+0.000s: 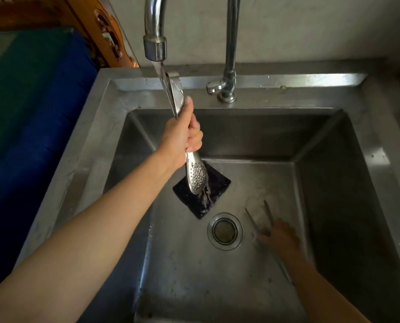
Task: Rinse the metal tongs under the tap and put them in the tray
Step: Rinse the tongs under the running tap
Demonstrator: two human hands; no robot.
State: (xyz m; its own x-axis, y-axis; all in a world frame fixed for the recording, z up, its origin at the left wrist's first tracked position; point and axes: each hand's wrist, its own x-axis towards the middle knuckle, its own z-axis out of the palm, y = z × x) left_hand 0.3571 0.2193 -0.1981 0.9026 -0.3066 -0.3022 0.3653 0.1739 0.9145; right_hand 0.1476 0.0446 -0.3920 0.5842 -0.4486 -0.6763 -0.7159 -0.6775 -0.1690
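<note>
- Left hand (182, 134) clenched round the middle of the shiny metal tongs with perforated spoon ends (196, 177), held near upright, looped end at twelve o'clock under the curved chrome tap (154, 26).
- Water streaming down the tongs onto a dark square mat (217, 185) in the stainless steel sink (322, 206).
- Right hand (281, 237), blurred at four o'clock by the round drain (224, 230), touching thin metal tweezers (259, 217); grip impossible to judge.
- Best done by turning the tongs slowly, letting water reach both perforated ends.
- No tray in view.

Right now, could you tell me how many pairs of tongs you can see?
2: the perforated tongs held under the tap by the left hand, and blurred thin tongs at the right hand on the sink floor.
</note>
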